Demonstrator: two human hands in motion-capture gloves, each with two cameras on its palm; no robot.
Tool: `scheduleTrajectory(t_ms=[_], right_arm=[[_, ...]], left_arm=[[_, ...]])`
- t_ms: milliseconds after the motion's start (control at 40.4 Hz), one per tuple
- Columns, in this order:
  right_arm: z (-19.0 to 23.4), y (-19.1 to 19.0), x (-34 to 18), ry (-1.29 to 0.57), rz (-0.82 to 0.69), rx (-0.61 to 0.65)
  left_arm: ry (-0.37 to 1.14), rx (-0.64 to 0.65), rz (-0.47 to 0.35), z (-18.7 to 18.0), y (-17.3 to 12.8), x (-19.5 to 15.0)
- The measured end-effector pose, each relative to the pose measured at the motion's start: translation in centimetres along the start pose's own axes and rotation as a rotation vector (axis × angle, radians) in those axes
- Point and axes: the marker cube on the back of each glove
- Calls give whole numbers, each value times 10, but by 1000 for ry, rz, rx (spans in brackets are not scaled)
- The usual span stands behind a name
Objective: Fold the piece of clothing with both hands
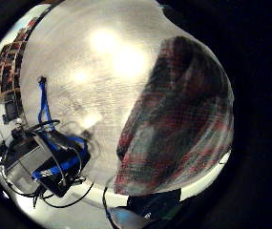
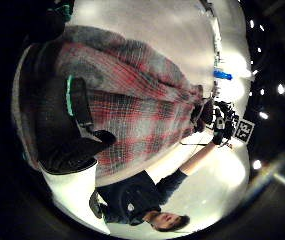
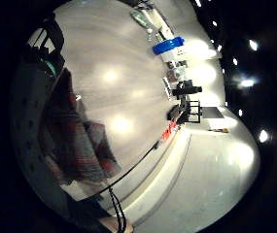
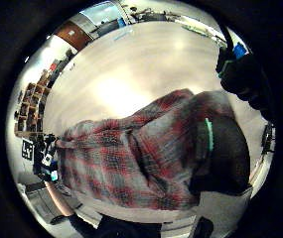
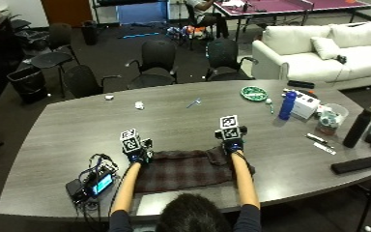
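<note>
With the plaid shirt [image 5: 184,170] pinched at its far corners by the left hand [image 5: 140,155] and right hand [image 5: 233,146], uneven lifting could skew the fold.

The person wears a dark navy short-sleeved top, its sleeves ending above the elbows. Each hand, the left hand [image 5: 140,155] and the right hand [image 5: 233,146], wears a black glove. A thin green band edges the glove's black fingers [image 2: 77,100].
</note>
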Motion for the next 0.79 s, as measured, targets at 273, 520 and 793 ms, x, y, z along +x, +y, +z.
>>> scheduleTrajectory(t_ms=[273, 520, 793], right_arm=[[7, 50, 56, -124, 74, -252], [90, 66, 71, -186, 184, -483], [128, 65, 61, -188, 233, -399]], left_arm=[[124, 100, 261, -13, 62, 16], [-172, 51, 146, 69, 76, 9], [-197, 97, 65, 103, 67, -7]])
